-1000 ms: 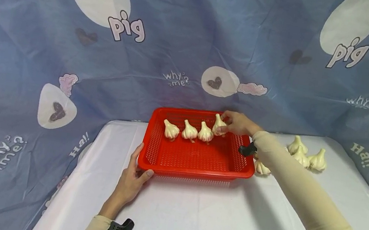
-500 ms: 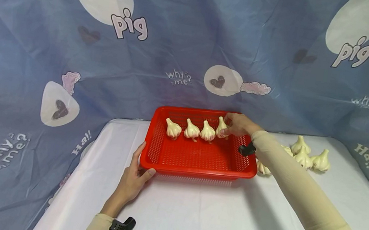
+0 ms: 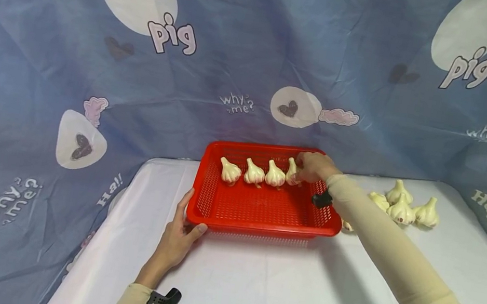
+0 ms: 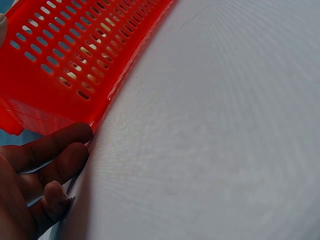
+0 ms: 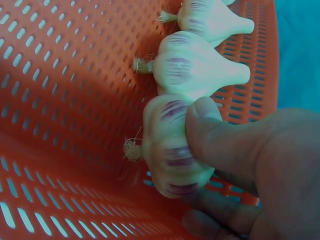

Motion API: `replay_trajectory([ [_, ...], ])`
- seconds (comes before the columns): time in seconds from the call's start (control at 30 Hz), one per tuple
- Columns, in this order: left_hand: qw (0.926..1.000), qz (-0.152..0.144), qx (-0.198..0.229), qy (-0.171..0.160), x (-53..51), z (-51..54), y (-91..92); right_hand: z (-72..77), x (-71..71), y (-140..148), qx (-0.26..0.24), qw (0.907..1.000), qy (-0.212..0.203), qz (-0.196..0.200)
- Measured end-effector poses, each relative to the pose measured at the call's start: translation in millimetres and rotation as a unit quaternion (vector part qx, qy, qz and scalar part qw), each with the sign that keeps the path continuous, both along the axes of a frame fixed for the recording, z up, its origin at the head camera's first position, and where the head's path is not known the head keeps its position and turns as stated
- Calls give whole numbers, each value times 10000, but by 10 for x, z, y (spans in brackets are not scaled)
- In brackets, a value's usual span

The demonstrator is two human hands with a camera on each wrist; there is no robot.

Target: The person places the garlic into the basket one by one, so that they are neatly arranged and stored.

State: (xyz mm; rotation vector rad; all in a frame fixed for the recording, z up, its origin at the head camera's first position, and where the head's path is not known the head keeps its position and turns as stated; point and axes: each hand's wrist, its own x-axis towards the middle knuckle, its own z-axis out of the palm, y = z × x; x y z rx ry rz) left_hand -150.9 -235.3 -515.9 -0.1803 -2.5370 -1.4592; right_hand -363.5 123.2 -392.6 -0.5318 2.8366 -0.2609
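A red plastic basket (image 3: pixel 256 226) with slotted walls stands on the white table. My left hand (image 3: pixel 174 240) grips its near left corner, thumb on the rim; in the left wrist view the lower fingers (image 4: pixel 60 162) lie against the base edge. Along the basket's far side, several garlic bulbs (image 3: pixel 255 174) form a row, necks pointing away. At the row's right end my right hand (image 3: pixel 314 167) holds a bulb (image 5: pixel 172 147), thumb on top and fingers below, inside the basket. That bulb sits against its neighbour (image 5: pixel 195 65) in the right wrist view.
Right of the basket, several more garlic bulbs (image 3: pixel 402 211) lie grouped on the table. Another bulb (image 3: pixel 347 226), partly hidden by the right sleeve, is close to the basket's right wall. A blue printed cloth (image 3: pixel 250 42) hangs behind the table.
My right hand has moved the bulb slightly down and toward the row, where it now lines up with the others. The left hand keeps its grip on the basket corner.
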Motion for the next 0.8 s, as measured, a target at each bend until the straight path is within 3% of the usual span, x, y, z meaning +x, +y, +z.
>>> replay_trajectory([
  [0.2,10000,63,-25,27,-8,10,2,-66,15,-67,121,9998,120,-103],
  [0.4,10000,-59,-6,3,3,-11,12,-140,48,-74,276,9994,179,-84],
  [0.8,10000,-64,29,44,-21,-17,-7,-165,28,-90,264,9984,466,-195],
])
